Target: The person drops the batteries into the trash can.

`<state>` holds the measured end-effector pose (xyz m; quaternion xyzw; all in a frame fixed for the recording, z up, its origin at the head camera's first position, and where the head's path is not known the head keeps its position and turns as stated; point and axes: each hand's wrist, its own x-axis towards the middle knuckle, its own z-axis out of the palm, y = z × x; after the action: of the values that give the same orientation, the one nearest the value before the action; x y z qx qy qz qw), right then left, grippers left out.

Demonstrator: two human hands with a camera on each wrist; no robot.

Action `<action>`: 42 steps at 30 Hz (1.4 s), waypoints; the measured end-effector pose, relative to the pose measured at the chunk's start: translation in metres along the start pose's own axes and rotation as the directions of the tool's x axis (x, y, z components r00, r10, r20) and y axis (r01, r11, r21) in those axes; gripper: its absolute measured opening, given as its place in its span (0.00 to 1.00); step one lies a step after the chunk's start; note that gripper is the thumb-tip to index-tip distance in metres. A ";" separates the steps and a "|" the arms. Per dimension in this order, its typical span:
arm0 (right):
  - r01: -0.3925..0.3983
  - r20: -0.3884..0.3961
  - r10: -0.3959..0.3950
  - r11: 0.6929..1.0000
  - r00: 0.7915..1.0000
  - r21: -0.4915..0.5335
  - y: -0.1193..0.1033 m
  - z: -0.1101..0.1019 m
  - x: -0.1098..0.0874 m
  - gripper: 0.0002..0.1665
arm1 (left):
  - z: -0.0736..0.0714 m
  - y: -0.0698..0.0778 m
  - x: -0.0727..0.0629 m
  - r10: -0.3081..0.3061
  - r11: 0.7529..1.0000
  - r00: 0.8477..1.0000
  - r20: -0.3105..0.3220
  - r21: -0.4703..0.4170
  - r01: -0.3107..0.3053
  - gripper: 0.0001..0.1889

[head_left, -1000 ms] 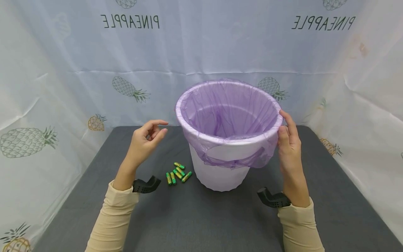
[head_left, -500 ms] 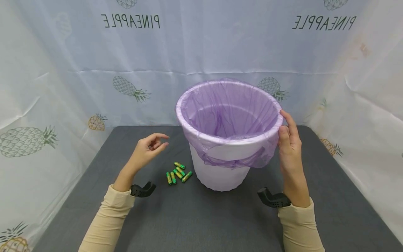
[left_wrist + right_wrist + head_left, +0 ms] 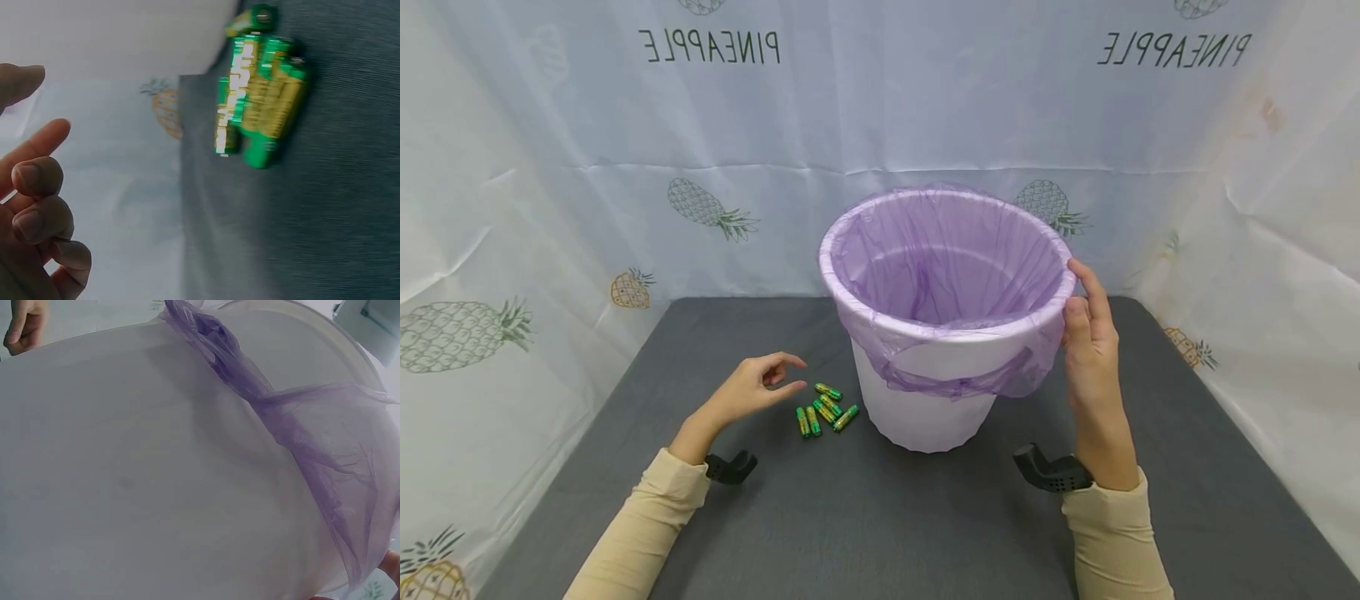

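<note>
Left hand (image 3: 751, 390) has dropped from mid-height, level with the bin rim, down toward lower centre-left of the head view, now just left of the batteries (image 3: 824, 408). Right hand (image 3: 1088, 350) hasn't moved; bin hasn't moved.

Left hand: fingers (image 3: 39, 178) loosely curled, thumb and index apart, nothing held. Fingertips sit just beside the nearest battery; can't tell if they touch it. Left wrist view shows the batteries (image 3: 259, 109) as a tight green-and-gold cluster in the upper middle of the frame, blurred, lying on the dark grey bench (image 3: 312, 225), with the curled fingers at the left edge, apart from them.

Batteries: about five, lying flat, fanned out, close against the lower left of the white bin (image 3: 917, 408), on the bench (image 3: 880, 517).

Right hand: at the right side of the bin rim, centre-right of the head view. Fingers straight and upright, laid against the purple bag liner (image 3: 947, 267) where it folds over the rim. The thumb is pressed on the outside. Not a closed grip as far as I can see.

Right wrist view: mostly the white bin wall (image 3: 156, 487), with bunched purple liner (image 3: 312, 444) running from top centre to lower right. The left hand (image 3: 24, 326) is small in the upper left corner.

Backdrop: pale curtain (image 3: 550, 167) with pineapple print.
</note>
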<state>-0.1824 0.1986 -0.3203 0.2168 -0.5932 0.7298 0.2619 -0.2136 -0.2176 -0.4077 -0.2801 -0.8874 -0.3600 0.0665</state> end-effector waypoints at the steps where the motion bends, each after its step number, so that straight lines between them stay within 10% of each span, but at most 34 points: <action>1: -0.001 0.003 0.001 1.000 1.000 0.000 0.000 0.000 0.000 0.23 | 0.002 -0.002 -0.002 -0.011 1.000 1.000 0.013 0.000 0.011 0.11; 18: -0.008 0.007 0.008 1.000 1.000 0.008 -0.001 0.001 -0.001 0.24 | 0.018 -0.025 -0.023 -0.196 0.979 0.958 0.208 0.094 0.180 0.23; 42: 0.002 0.005 -0.002 1.000 1.000 -0.017 0.001 -0.001 -0.001 0.24 | 0.028 -0.025 -0.025 -0.314 0.943 0.916 0.249 0.197 0.269 0.28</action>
<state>-0.1824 0.1990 -0.3217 0.2171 -0.5997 0.7239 0.2630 -0.2041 -0.2239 -0.4510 -0.1858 -0.9455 -0.2515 -0.0909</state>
